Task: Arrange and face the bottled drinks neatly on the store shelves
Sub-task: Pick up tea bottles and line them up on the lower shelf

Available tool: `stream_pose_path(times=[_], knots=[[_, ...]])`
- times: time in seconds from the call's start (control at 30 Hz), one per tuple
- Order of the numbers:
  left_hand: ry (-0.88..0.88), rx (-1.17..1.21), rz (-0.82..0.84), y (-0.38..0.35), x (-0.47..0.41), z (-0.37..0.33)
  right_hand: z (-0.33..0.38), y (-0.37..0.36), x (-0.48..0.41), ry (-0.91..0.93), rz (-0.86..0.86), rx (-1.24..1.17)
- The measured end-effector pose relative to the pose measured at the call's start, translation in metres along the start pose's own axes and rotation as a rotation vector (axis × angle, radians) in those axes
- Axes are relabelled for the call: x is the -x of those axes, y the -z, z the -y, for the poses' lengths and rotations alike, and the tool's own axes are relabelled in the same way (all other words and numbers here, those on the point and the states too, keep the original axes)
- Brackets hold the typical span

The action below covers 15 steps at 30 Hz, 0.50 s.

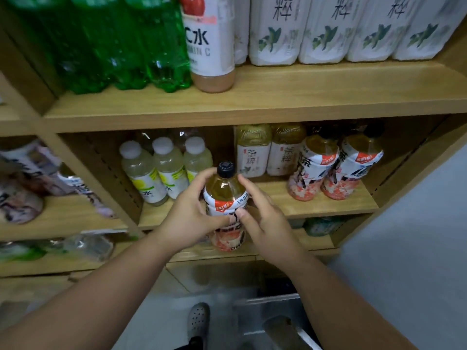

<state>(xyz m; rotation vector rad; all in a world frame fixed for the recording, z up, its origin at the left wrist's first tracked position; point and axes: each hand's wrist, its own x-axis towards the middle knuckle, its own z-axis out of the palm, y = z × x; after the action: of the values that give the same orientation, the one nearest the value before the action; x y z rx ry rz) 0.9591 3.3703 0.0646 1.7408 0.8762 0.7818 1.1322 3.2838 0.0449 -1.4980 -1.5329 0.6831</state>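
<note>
A tea bottle [225,192] with a black cap and a white and orange label is held upright in front of the middle shelf [326,205]. My left hand [192,218] grips its left side and my right hand [262,218] wraps round its right side, thumbs meeting on the label. Two matching tea bottles [336,173] stand on the same shelf to the right. Three pale lemon drink bottles [164,170] with white caps stand to the left. Two square tea bottles [270,152] stand behind.
The upper shelf [252,107] carries green soda bottles [121,46], a vitamin C bottle [212,44] and several white-labelled tea bottles [353,29]. Snack packets [30,180] fill the left bay. Below are lower shelves, a shoe [198,322] and a grey floor.
</note>
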Motion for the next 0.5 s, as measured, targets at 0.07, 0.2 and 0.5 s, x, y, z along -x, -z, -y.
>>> stream_pose_path(times=[0.07, 0.2, 0.5], knots=[[0.005, -0.018, -0.064, 0.02, 0.017, -0.001, 0.012, -0.017, -0.003, 0.035, 0.038, -0.013], [-0.017, -0.08, -0.175, 0.065, 0.045, 0.003, 0.04, -0.058, -0.016, 0.083, 0.111, -0.054], [-0.051, -0.144, -0.327, 0.173, 0.089, 0.032, 0.096, -0.158, -0.049, 0.133, 0.189, -0.057]])
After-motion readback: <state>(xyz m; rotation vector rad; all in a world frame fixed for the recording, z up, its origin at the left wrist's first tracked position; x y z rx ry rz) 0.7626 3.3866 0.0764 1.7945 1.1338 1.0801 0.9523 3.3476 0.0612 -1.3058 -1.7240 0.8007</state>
